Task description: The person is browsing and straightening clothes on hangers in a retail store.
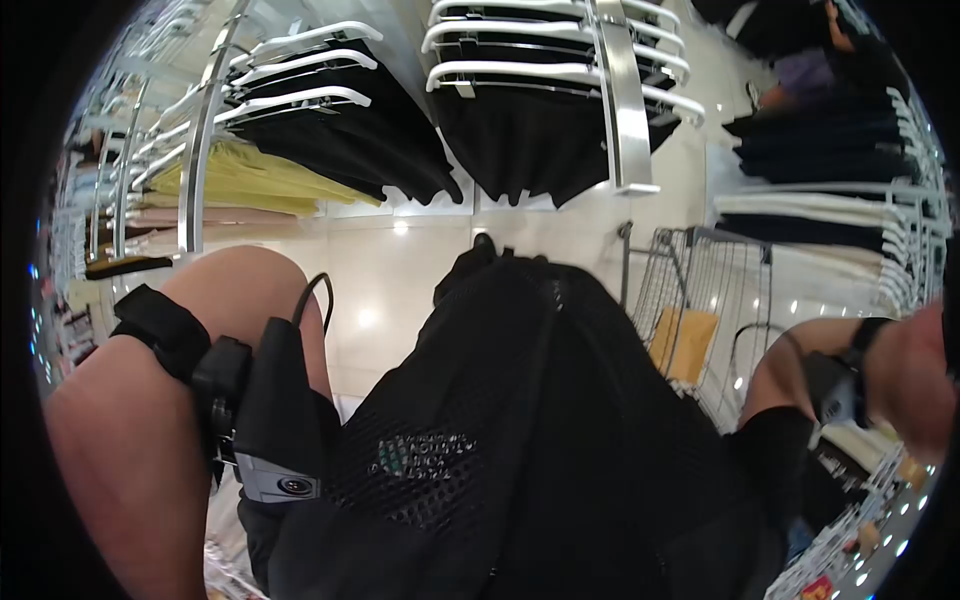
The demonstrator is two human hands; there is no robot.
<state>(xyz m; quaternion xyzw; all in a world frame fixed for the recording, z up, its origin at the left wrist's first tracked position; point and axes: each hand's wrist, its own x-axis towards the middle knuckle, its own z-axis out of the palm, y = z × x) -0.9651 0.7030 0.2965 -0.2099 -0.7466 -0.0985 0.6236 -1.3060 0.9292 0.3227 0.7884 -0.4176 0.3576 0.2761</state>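
Both my arms are bent, with the hands raised close to the head camera. My left hand (pixel 125 470) shows only as a large patch of skin at the lower left; its fingers are out of sight. A black strap (pixel 165 335) holds a small silver camera (pixel 285 484) with a cable on that arm. Smeared by motion, my right hand (pixel 918 375) reaches the right edge, and its fingers cannot be made out. A small camera (pixel 838 400) is strapped there too. Between the arms lies my black mesh top (pixel 540 430) with a printed logo. Neither hand visibly holds anything.
Ahead, black garments (pixel 525 140) hang from white hangers on a metal rack (pixel 628 110), with yellow garments (pixel 245 178) to the left. A wire shopping cart (pixel 735 265) carrying a brown package (pixel 685 342) stands right. More clothes (pixel 820 150) and a person (pixel 810 75) are farther right.
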